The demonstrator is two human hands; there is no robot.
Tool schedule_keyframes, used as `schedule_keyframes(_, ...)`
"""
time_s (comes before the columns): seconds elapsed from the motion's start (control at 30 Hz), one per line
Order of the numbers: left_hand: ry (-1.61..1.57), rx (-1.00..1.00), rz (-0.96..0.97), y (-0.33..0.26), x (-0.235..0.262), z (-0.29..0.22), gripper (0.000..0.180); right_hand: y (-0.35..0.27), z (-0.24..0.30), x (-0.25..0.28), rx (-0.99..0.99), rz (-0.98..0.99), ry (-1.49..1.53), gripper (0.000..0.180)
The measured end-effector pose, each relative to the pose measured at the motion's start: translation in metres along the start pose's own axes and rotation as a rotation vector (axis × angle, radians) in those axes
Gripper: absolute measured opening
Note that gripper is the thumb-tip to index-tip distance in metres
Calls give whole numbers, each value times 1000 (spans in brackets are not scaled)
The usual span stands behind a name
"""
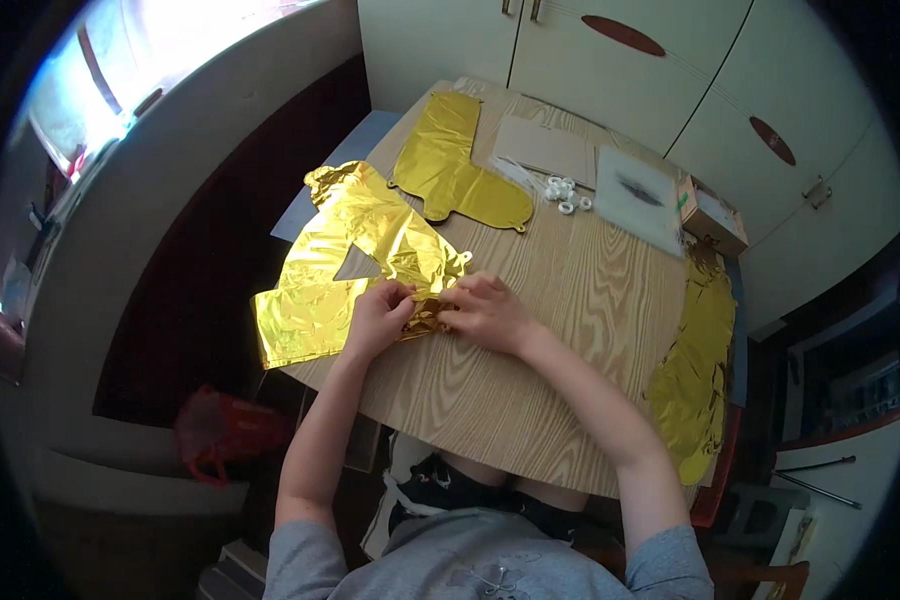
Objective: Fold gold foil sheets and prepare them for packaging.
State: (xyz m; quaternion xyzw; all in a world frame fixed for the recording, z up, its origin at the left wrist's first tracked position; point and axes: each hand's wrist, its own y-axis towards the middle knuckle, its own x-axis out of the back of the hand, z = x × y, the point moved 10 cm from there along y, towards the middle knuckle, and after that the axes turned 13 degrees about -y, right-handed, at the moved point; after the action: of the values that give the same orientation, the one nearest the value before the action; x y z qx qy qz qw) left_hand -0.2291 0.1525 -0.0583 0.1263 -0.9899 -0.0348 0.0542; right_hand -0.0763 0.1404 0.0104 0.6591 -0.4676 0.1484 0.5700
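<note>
A shiny gold foil balloon (310, 325), flat and crinkled with a triangular gap in it, lies on the near left of the wooden table (560, 290). My left hand (378, 318) pinches the foil near its lower right corner. Close beside it, my right hand (488, 312) has curled fingers closed on the same crumpled edge; its fingertips are partly hidden. Farther back rests a second flat gold foil balloon (460, 165), smoother than the first. Another gold foil balloon (692, 370) hangs along the table's right edge.
White tape rolls (562, 190) sit in a small pile toward the back, beside a grey-beige board (545, 150) and a translucent plastic sheet (638, 198). A small cardboard box (712, 222) stands at the far right corner. A red bag (228, 428) is on the left, below table height.
</note>
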Motion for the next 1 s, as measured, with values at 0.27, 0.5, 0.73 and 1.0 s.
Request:
schedule_keyframes(0.27,-51,-36,-3,3,1,3,12,-7,8,0,47,67,62,10)
schedule_keyframes(0.5,-103,3,-27,3,8,3,11,-10,2,-6,-76,140,91,6)
schedule_keyframes(0.73,-310,8,-154,9,30,9,12,-11,-1,-4,-107,78,138,9)
schedule_keyframes(1.0,-716,137,-311,9,38,23,9,-22,-13,-22,-298,97,349,15)
